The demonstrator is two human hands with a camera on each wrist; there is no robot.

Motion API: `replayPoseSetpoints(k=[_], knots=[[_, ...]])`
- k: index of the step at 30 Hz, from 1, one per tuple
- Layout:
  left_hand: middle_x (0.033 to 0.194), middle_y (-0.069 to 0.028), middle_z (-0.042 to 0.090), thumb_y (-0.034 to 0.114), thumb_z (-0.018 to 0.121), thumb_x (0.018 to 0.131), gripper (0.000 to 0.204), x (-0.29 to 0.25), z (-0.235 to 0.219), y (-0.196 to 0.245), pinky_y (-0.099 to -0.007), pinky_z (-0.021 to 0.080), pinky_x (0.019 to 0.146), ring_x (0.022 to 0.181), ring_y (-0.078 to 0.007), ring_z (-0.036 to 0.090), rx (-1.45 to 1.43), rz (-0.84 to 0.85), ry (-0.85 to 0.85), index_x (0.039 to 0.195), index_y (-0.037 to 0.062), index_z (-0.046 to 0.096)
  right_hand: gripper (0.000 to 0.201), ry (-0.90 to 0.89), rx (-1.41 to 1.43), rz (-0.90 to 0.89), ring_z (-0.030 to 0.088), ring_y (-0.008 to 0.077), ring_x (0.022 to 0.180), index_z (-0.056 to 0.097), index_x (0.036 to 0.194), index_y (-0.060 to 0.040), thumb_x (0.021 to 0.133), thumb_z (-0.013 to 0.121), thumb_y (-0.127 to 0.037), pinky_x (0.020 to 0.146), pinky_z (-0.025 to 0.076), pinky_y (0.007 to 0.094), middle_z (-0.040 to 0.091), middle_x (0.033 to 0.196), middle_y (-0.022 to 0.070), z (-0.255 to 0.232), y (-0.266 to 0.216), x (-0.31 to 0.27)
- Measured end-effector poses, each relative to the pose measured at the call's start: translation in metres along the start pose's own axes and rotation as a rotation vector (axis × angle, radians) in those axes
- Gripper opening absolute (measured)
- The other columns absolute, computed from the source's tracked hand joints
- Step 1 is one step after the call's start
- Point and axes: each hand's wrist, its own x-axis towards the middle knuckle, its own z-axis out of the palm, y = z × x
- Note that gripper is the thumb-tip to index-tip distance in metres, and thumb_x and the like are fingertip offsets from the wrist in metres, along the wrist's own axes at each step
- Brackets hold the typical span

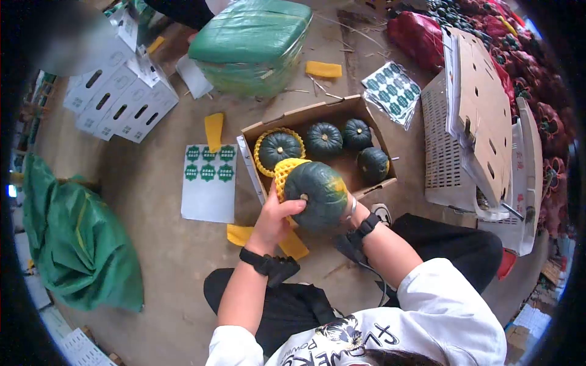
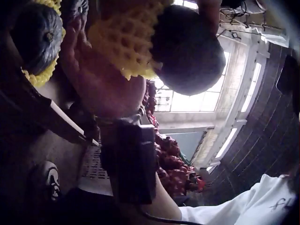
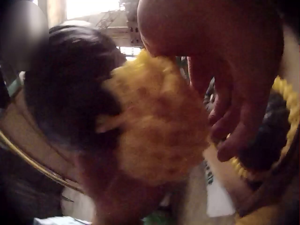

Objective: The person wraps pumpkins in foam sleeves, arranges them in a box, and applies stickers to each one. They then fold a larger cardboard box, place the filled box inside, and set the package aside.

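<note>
A dark green pumpkin (image 1: pixel 316 194) with a yellowish patch is held up between both hands in the head view. My left hand (image 1: pixel 274 218) grips its left side, the thumb lying beside the stem. On the right, my right hand (image 1: pixel 358 213) holds the pumpkin from beneath, its fingers mostly hidden behind it. A yellow foam net (image 1: pixel 287 171) covers part of the pumpkin's far left side; the right wrist view shows this foam net (image 3: pixel 159 122) beside curled fingers. Just beyond is an open carton (image 1: pixel 360 190) with several pumpkins; one netted pumpkin (image 1: pixel 281 149) sits at its left.
A sticker sheet (image 1: pixel 209 201) and flat yellow nets (image 1: pixel 213 131) lie on the floor left of the carton. More stickers (image 1: pixel 392 91) lie beyond. White boxes (image 1: pixel 122 104), a green wrapped bundle (image 1: pixel 250 43), a green sack (image 1: pixel 79 238) and a crate with cardboard (image 1: pixel 479 116) stand around.
</note>
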Motion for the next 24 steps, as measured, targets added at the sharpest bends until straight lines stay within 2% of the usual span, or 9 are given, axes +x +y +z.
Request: replayPoseSetpoints(k=[2,5,9,13,16,18,20,22,24], knots=[[0.114,-0.0083,0.055,0.006,0.068,0.068,0.065,-0.002,0.009,0.007,-0.0334,0.045,0.091,0.104,-0.02,0.055,0.068,0.011,0.008,0.126,0.0049,0.04,0.037,0.07,0.914,0.528,0.061,0.0186,0.097,0.055,0.116,-0.0044,0.093,0.05,-0.033,0.085,0.05,0.0336,0.061,0.11,0.0093,-0.011,-0.023,0.01],[0.112,-0.012,0.057,0.021,0.069,0.077,0.061,-0.001,0.002,0.005,-0.0323,0.046,0.088,0.1,-0.0217,0.058,0.793,0.379,0.183,0.126,-0.0003,0.039,0.052,0.028,0.208,0.287,0.055,0.0186,0.107,0.044,0.13,-0.0029,0.087,0.06,-0.028,0.093,0.044,0.031,0.056,0.118,0.0102,-0.012,-0.052,0.015],[0.118,-0.0169,0.054,0.034,0.062,0.086,0.067,-0.008,-0.006,-0.003,-0.0329,0.043,0.091,0.106,-0.0231,0.055,1.014,0.325,0.275,0.131,-0.0065,0.033,0.071,-0.049,-0.293,0.222,0.055,0.0206,0.109,0.043,0.13,-0.0022,0.072,0.076,-0.027,0.094,0.043,0.0319,0.056,0.118,0.0149,0.009,-0.073,0.013],[0.119,-0.0165,0.053,0.036,0.03,0.1,0.052,0.002,-0.029,-0.011,-0.0312,0.037,0.096,0.111,-0.022,0.051,0.882,0.32,0.304,0.13,-0.006,0.036,0.066,-0.065,-0.6,0.064,0.058,0.0183,0.102,0.046,0.128,-0.0037,0.072,0.076,-0.024,0.089,0.046,0.0318,0.059,0.112,0.0126,0.006,-0.063,0.018],[0.118,-0.0145,0.054,0.034,0.047,0.095,0.052,0.001,-0.022,-0.007,-0.0315,0.039,0.095,0.11,-0.022,0.051,0.713,0.294,0.271,0.129,-0.0042,0.038,0.064,0.022,-0.806,0.02,0.06,0.0205,0.098,0.05,0.125,-0.0026,0.072,0.075,-0.027,0.085,0.047,0.0329,0.062,0.107,0.0148,0.019,-0.059,0.014],[0.118,-0.0128,0.054,0.03,0.056,0.089,0.054,-0.005,-0.009,0.004,-0.0314,0.04,0.095,0.11,-0.021,0.052,0.906,0.264,0.245,0.129,-0.0024,0.038,0.052,0.076,-0.758,0.037,0.062,0.0252,0.092,0.052,0.12,0.0006,0.079,0.066,-0.03,0.081,0.048,0.0357,0.064,0.102,0.0146,0.017,-0.056,0.013],[0.117,-0.0112,0.054,0.026,0.065,0.083,0.059,-0.007,-0.001,0.01,-0.0313,0.04,0.094,0.109,-0.0201,0.052,1.096,0.226,0.215,0.129,-0.0006,0.039,0.038,0.272,-0.233,0.28,0.063,0.0187,0.082,0.057,0.113,0.0024,0.088,0.057,-0.027,0.078,0.049,0.032,0.066,0.095,0.0092,0.001,-0.033,0.011],[0.118,-0.0082,0.054,0.018,0.075,0.071,0.069,-0.004,0.002,0.009,-0.0314,0.041,0.094,0.108,-0.0181,0.052,0.552,0.15,0.025,0.129,0.003,0.041,0.03,0.31,-0.07,0.277,0.062,0.0138,0.077,0.06,0.108,0.0019,0.093,0.049,-0.022,0.075,0.05,0.0289,0.066,0.094,0.0056,-0.013,-0.011,0.007],[0.119,-0.0071,0.054,0.015,0.071,0.073,0.065,-0.002,-0.001,-0.001,-0.0312,0.041,0.095,0.108,-0.018,0.053,0.426,0.141,-0.05,0.129,0.0048,0.041,0.028,0.288,0.234,0.376,0.063,0.0148,0.081,0.06,0.108,0.0005,0.093,0.048,-0.019,0.076,0.05,0.0291,0.066,0.099,0.0072,-0.008,0.01,-0.001]])
